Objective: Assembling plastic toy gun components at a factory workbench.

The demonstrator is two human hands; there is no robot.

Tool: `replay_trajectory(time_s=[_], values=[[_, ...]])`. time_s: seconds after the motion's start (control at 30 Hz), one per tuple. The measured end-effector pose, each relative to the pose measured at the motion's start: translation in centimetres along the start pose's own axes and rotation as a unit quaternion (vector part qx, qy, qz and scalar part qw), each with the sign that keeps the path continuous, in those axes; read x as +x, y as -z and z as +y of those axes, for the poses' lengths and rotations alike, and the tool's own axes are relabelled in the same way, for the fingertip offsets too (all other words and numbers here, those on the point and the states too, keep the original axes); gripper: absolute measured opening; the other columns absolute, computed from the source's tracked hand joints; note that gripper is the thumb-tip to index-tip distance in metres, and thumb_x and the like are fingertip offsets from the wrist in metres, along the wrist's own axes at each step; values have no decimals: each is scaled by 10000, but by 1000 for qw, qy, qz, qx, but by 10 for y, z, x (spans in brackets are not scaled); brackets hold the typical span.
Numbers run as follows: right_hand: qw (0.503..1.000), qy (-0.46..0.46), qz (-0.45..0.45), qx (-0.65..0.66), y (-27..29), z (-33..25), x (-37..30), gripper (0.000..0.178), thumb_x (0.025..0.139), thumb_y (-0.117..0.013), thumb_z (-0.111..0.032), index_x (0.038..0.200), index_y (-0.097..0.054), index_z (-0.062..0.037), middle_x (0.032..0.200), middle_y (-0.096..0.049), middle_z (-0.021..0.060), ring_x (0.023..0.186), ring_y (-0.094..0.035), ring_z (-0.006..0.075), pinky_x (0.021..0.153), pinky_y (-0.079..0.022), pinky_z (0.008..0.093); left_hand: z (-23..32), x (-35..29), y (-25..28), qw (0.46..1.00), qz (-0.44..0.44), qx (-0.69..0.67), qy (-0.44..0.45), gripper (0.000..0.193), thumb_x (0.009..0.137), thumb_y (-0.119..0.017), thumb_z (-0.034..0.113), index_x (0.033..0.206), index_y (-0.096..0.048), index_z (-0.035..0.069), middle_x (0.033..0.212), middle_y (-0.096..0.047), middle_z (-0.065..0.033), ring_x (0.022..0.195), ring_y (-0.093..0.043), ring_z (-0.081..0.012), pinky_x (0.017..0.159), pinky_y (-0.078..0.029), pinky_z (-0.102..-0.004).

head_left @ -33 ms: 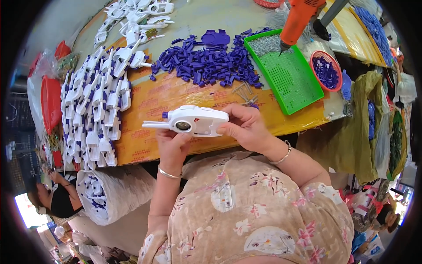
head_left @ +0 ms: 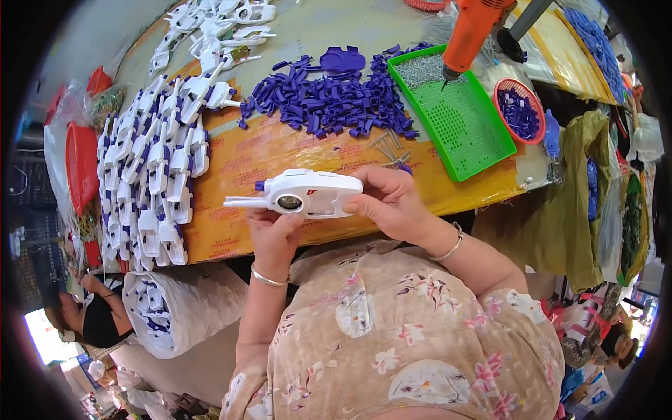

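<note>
Holding the white toy housing above the worktop, left hand pinches it underneath while right hand closes round its end. The halves could, I'd guess, slip apart, dropping it among the purple parts.

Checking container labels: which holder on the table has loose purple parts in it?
The small round red basket at the right; the green rectangular tray beside it holds grey screws, no purple pieces.
</note>
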State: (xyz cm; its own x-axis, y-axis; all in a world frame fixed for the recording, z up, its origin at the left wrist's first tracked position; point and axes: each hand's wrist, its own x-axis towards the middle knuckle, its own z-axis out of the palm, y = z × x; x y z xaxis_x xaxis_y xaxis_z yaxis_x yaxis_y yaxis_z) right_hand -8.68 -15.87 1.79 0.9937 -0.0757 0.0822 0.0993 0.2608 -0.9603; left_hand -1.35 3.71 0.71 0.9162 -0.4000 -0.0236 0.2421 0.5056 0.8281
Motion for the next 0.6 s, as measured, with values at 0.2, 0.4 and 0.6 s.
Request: replay_trajectory(time_s=[0.2,0.4,0.6], values=[[995,72,-32,-53,1,4,9,201,837,-665,-97,1003,-612,3,824,-600,-6,726,-510,33,622,-422,186,16,0,-9,990,-27,102,-99,561,609,-676,-155,1148,-564,-47,1069,-630,-105,977,-613,-206,888,-496,-344],[951,192,50,-239,-4,-26,20,355,767,-709,-91,1087,-589,9,985,-611,63,898,-572,143,771,-463,260,20,2,-10,956,-108,254,-95,510,668,-652,-168,1136,-518,-17,1060,-588,-63,989,-584,-161,844,-498,-287],[918,177,-128,-332,-4,-42,28,336,714,-747,-120,1002,-613,-11,872,-573,78,769,-528,214,688,-423,303,20,0,-15,920,-148,352,-91,462,700,-697,-84,1122,-525,-8,1033,-606,-82,956,-605,-152,815,-499,-283]])
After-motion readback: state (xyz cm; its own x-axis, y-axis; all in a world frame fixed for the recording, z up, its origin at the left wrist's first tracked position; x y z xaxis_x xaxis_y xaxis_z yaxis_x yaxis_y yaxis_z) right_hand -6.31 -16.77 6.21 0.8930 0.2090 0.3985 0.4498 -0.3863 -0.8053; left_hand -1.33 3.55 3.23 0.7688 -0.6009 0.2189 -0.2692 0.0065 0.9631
